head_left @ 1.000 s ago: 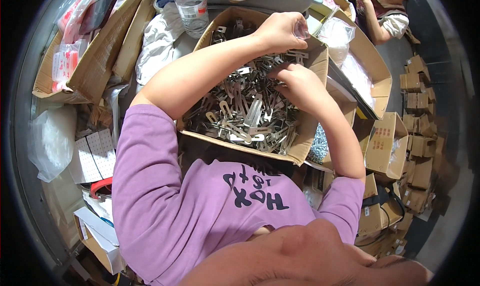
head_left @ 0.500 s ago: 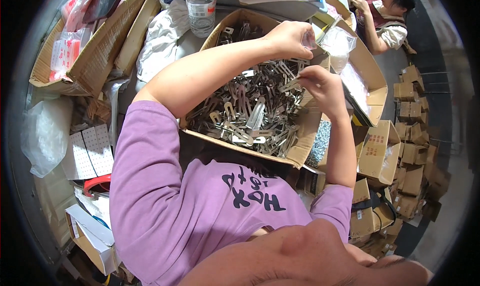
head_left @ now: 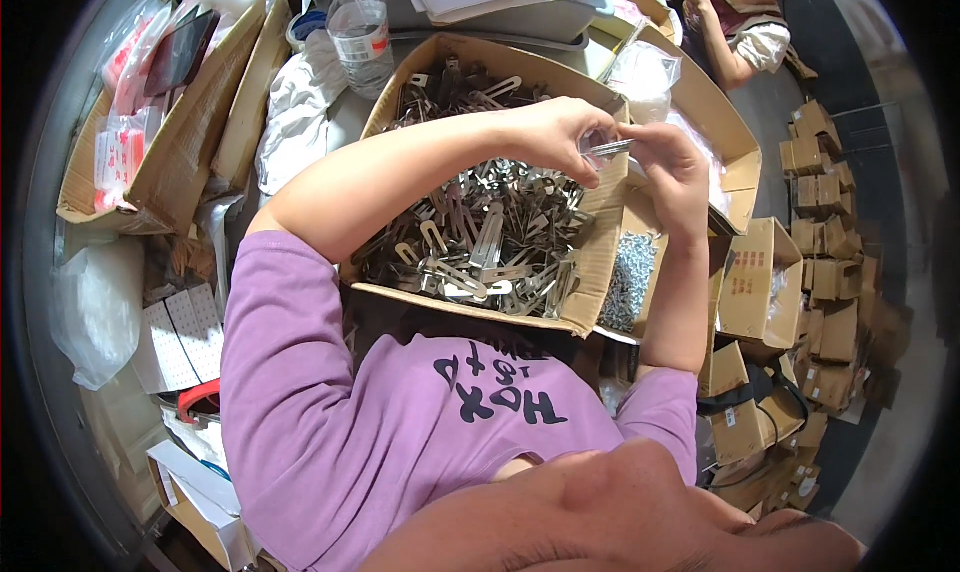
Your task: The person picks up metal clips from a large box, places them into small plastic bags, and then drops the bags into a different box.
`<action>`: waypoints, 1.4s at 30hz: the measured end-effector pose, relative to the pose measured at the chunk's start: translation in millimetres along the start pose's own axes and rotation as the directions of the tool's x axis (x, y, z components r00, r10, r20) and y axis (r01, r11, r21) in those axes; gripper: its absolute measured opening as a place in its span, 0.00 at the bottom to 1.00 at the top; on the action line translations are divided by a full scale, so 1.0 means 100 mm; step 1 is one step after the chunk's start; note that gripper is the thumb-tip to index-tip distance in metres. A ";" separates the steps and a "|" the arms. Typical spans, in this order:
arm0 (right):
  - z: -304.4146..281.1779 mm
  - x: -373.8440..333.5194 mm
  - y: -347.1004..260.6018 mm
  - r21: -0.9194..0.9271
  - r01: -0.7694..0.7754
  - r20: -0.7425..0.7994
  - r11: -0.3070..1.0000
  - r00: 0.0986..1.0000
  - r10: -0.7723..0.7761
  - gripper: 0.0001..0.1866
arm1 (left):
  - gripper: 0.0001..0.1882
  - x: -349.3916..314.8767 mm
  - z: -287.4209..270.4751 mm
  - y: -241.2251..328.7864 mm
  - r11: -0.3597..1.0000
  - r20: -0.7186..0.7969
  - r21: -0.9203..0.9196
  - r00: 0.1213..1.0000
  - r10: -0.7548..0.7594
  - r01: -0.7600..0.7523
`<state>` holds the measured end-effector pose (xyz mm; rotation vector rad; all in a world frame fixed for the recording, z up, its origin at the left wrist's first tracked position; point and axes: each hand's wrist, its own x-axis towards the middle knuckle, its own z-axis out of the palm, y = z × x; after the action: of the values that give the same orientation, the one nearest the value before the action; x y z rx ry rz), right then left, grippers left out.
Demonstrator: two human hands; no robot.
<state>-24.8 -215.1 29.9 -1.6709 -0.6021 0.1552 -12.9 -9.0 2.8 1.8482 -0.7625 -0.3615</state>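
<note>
My left hand [head_left: 553, 135] is curled around a small clear plastic bag [head_left: 597, 140] above the right side of a cardboard box [head_left: 595, 257]. Between the fingers of my right hand [head_left: 674, 172] is a thin flat metal clip [head_left: 613, 147], pointing left into the bag's opening; whether it is one or several stacked is unclear. The two hands nearly meet. Below them, the box holds a heap of loose silvery metal clips [head_left: 465, 234], long and slotted. My left forearm covers part of the heap.
A box of small shiny metal parts [head_left: 628, 280] sits to the right, near a bundle of clear bags [head_left: 645, 80]. A water bottle [head_left: 362, 37] and white cloth [head_left: 300, 112] lie behind left. Cardboard boxes [head_left: 757, 282] stand right; another person [head_left: 745, 32] is at far right.
Both hands have come together. My right hand has lifted a metal clip from the heap and brought it up to the bag in my left hand.
</note>
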 end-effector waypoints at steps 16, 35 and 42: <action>-0.15 -0.86 0.40 -0.874 -0.047 0.161 0.484 0.911 0.379 0.14 | 0.16 0.00 0.00 0.01 0.955 -0.040 -0.296 0.999 -0.033 0.020; -0.31 -0.85 0.43 -0.844 -0.263 0.059 0.467 0.820 0.570 0.13 | 0.17 0.01 0.05 -0.04 0.953 0.025 -0.301 0.999 -0.035 0.041; -0.33 -0.85 0.47 -0.869 -0.248 0.001 0.427 0.864 0.503 0.09 | 0.16 0.00 0.05 -0.04 0.954 0.058 -0.291 0.996 -0.062 0.076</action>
<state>-68.9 -287.8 -27.8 -2.8152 -0.4984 0.4853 -14.3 -11.7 -2.9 1.5935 -0.6398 -0.5370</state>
